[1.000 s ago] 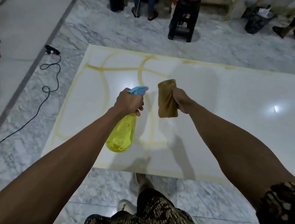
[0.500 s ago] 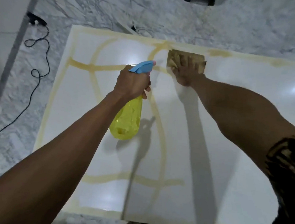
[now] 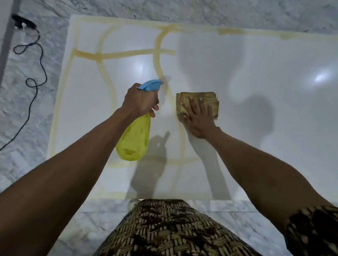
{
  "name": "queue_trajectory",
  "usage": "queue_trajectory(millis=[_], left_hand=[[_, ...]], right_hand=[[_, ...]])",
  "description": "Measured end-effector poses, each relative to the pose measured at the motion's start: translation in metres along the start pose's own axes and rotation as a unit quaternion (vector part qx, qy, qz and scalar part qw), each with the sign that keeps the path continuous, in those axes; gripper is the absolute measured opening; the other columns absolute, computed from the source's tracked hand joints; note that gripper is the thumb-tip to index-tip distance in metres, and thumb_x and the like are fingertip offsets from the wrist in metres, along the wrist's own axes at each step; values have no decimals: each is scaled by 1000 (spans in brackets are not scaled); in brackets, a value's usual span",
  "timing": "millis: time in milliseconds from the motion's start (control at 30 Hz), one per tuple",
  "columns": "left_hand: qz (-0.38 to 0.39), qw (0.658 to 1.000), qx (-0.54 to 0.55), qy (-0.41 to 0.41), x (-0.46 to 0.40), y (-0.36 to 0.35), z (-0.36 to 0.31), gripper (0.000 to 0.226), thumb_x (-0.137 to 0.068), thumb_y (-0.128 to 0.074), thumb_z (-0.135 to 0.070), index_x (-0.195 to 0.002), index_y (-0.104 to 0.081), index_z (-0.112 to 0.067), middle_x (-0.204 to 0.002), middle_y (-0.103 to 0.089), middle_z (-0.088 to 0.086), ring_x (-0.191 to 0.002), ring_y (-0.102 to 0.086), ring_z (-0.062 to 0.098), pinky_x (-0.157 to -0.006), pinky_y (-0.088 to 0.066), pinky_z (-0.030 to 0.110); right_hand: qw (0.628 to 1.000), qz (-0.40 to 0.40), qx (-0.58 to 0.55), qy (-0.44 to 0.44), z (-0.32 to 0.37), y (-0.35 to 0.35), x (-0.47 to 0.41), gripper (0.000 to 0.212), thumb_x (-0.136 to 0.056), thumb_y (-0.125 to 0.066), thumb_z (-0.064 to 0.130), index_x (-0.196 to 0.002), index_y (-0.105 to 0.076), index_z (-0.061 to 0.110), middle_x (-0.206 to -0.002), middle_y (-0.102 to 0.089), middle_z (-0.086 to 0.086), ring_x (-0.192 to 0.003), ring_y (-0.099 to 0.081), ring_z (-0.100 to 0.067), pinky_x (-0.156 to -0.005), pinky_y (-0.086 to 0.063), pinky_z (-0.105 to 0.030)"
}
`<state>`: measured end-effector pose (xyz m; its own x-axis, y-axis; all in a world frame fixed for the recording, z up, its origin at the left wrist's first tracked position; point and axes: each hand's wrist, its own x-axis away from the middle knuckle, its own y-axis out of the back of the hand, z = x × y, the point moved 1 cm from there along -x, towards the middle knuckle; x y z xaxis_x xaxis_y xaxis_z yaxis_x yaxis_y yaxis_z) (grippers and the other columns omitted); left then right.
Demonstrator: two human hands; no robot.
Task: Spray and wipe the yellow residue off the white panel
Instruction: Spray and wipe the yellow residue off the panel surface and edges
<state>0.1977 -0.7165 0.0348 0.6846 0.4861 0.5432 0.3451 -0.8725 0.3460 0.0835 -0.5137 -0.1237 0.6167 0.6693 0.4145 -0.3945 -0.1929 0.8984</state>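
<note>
**Cloth down beside the curved streak**

My right hand [image 3: 199, 118] lies flat on the folded cloth [image 3: 198, 104], pressing it onto the white panel [image 3: 266, 115]. My left hand [image 3: 140, 102] is wrapped around the spray bottle [image 3: 133, 141], nozzle aimed far. The yellow residue [image 3: 160, 52] lies mostly left of the cloth, its nearest streak running near to far between my hands, so the cloth hand is closer

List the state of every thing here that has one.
Yellow plastic spray bottle with blue trigger head: held above the panel in left hand.
Folded tan cloth: pressed flat under right hand.
Glossy white panel: flat on floor, yellow residue lines remaining.
</note>
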Motion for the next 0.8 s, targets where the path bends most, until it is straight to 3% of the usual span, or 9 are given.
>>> queue_trajectory(millis=[67,133,200,433,533,600,667,733,800], left_hand=[[10,1000,-8,1,31,-5,17,43,-105,-47,-11,-138,-69,-27,-81,-67,11,-74,-71,28,-61,-62,36],[21,1000,-9,4,58,-11,34,42,-105,-48,-11,-139,-69,-25,-82,-67,11,-74,-71,29,-62,-62,38],[31,999,-13,11,80,-16,51,40,-105,-50,-13,-138,-69,-23,-83,-68,12,-75,-71,32,-68,-62,41],[43,998,-35,1,143,-25,90,36,-102,-53,-18,-133,-72,-18,-82,-71,13,-76,-73,34,-74,-64,46],[44,998,-34,-15,158,-24,89,40,-100,-53,-15,-133,-72,-20,-82,-72,13,-75,-73,35,-73,-64,45],[41,998,-34,-33,167,-19,83,41,-99,-52,-14,-133,-73,-23,-81,-72,12,-75,-74,35,-71,-64,43],[34,997,-34,-53,174,-13,73,45,-98,-51,-13,-134,-73,-29,-81,-72,11,-75,-74,35,-70,-63,41],[28,996,-41,-74,184,-6,63,45,-98,-50,-14,-133,-72,-30,-82,-72,11,-77,-75,36,-72,-64,43],[29,994,-48,-92,193,1,54,38,-102,-49,-15,-129,-72,-27,-83,-72,14,-76,-74,37,-72,-64,44]], right_hand=[[1000,21,20,-13,18,-13,57,63,-103,-8,52,-148,-43,24,-149,-50,-9,-134,-48,-41,-100,-44,-63],[999,26,-36,5,34,-21,101,66,-97,-11,55,-155,-30,29,-164,-24,-5,-150,-21,-34,-119,-13,-60],[995,39,-87,1,47,-36,136,67,-96,-15,57,-158,-13,31,-167,-3,0,-154,0,-27,-119,6,-52],[990,135,-41,-10,87,-74,221,61,-107,-18,47,-159,5,25,-166,15,0,-152,16,-33,-120,6,-53],[978,195,-71,-11,94,-55,230,59,-106,-20,50,-159,-5,27,-167,2,-1,-153,2,-32,-122,-3,-53],[968,201,-143,-39,94,-23,230,67,-99,-24,65,-155,-29,29,-161,-30,-4,-147,-28,-32,-119,-22,-50],[937,159,-299,-81,95,15,230,72,-92,-32,71,-137,-56,20,-137,-60,-7,-125,-55,-31,-102,-44,-41],[876,89,-464,-100,98,46,230,54,-104,-33,51,-122,-62,9,-120,-65,-7,-108,-61,-27,-85,-49,-32],[763,41,-637,-99,104,69,227,46,-107,-32,42,-124,-60,9,-124,-64,-11,-107,-60,-25,-94,-49,-38]])
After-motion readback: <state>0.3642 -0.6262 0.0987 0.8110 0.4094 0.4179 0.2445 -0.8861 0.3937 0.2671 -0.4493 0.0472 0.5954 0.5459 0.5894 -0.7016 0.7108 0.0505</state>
